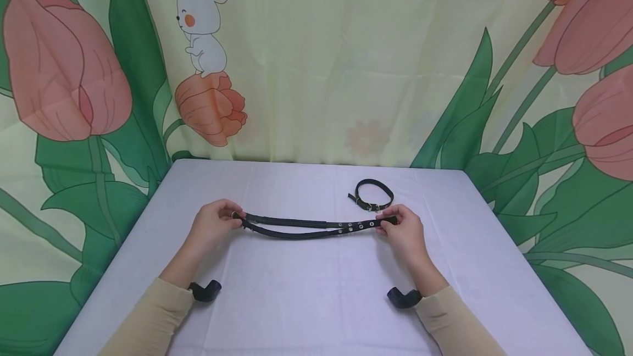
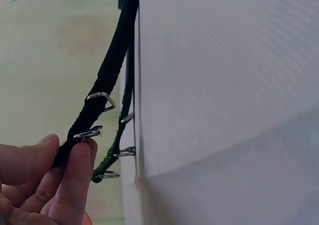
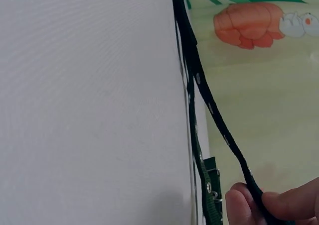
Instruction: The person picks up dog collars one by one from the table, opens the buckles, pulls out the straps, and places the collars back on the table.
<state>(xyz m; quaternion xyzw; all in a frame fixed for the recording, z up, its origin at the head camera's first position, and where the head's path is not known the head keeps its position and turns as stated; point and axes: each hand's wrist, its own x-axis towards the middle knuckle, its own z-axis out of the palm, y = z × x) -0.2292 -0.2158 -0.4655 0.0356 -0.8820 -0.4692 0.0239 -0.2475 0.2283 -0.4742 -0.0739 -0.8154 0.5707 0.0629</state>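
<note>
A black buckle collar [image 1: 292,235] is stretched sideways above the white table, its two strands bowing apart in the middle. My left hand [image 1: 212,223] pinches its left end between thumb and fingers; metal loops [image 2: 101,96] show on the strap beside those fingertips in the left wrist view. At the other end, my right hand [image 1: 406,235] pinches the strap, close to a row of silver eyelets [image 1: 361,227]. Just behind the right hand, a second black collar [image 1: 367,205] lies curled in a ring on the table, with its buckle at the front.
The table [image 1: 306,301] has a white cloth with faint creases. A curtain [image 1: 316,59] printed with tulips and a rabbit hangs right behind its far edge. Black curved pieces [image 1: 205,291] stick out at both wrists, by the beige sleeves.
</note>
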